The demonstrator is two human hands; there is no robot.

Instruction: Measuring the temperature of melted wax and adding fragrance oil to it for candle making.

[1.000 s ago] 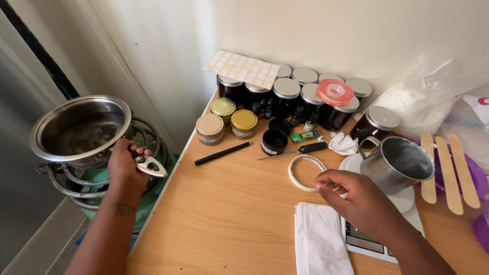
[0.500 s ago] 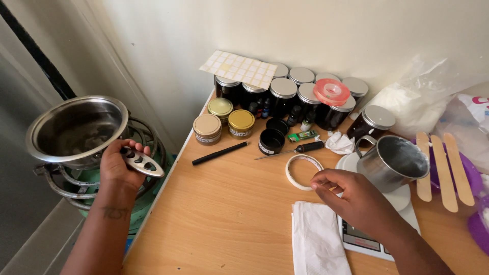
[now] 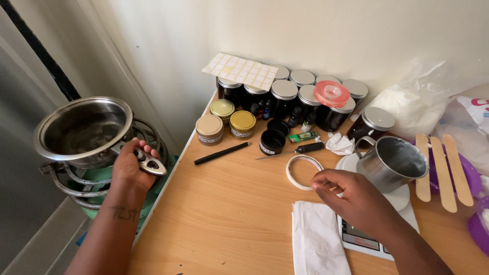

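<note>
While left hand (image 3: pixel 130 170) stays clamped on the saucepan (image 3: pixel 81 130) handle, saucepan sits marginally lower; right hand (image 3: pixel 351 196) fingers pinch near tape ring (image 3: pixel 304 172).

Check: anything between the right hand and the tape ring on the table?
Nothing visible. The right hand hovers beside the tape ring, fingertips at its near edge, only bare table there. The left hand grips the steel pot's handle, off the table's left.
</note>
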